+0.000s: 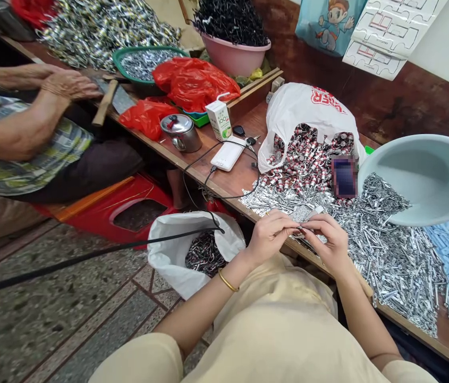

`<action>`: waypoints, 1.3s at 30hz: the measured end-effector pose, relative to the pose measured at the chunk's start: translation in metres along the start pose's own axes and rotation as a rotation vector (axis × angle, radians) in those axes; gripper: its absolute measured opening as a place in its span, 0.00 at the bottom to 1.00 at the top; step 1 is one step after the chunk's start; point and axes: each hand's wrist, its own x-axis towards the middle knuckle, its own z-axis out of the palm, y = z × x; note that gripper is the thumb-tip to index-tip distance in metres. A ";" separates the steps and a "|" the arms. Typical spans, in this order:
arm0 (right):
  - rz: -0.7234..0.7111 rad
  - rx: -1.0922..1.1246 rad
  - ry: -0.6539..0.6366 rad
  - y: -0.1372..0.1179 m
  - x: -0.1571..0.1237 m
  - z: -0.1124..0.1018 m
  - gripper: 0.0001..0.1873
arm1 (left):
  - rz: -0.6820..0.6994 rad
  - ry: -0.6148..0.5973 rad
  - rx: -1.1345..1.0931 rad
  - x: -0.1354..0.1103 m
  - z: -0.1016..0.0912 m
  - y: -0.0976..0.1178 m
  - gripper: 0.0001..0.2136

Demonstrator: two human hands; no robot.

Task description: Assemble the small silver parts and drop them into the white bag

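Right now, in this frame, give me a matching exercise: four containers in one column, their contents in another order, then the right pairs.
Containers:
1. pink basin
2. green tray
3. white bag on the table
4. grey-blue basin

Contents:
A. nothing visible inside
B. red-and-silver pieces
C. black pieces, heaped
D. small silver pieces

Pairs: 1-C, 2-D, 3-B, 4-A

The hands (272, 234) (330, 242) meet before a metal pile (391, 250) on the table (244, 173). Behind the pile lies a bag (307, 114), right a basin (419, 175), left a power bank (228, 154).
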 end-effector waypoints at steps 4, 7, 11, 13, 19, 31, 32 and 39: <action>0.201 0.201 0.229 0.011 -0.017 0.029 0.06 | -0.275 0.097 -0.210 -0.012 0.014 -0.001 0.06; 0.382 0.370 0.311 0.024 -0.029 0.049 0.11 | -0.437 0.094 -0.315 -0.022 0.025 -0.005 0.09; 0.480 0.386 0.135 0.040 -0.038 0.037 0.14 | -0.535 0.015 -0.259 -0.031 0.030 -0.015 0.11; 0.444 0.215 0.019 0.052 -0.037 0.008 0.13 | -0.592 -0.020 -0.223 -0.032 0.025 -0.023 0.13; 0.525 -0.499 0.005 0.111 -0.029 -0.094 0.12 | -0.779 -0.034 -0.117 -0.027 -0.006 -0.059 0.16; 0.578 -0.426 0.058 0.142 -0.026 -0.106 0.13 | -0.814 -0.319 0.086 0.001 -0.031 -0.089 0.14; 0.603 -0.306 0.097 0.139 -0.025 -0.104 0.14 | -0.820 -0.335 0.069 0.003 -0.031 -0.092 0.14; 0.716 0.300 0.245 0.118 -0.019 -0.099 0.19 | -0.850 -0.409 -0.007 0.007 -0.029 -0.103 0.13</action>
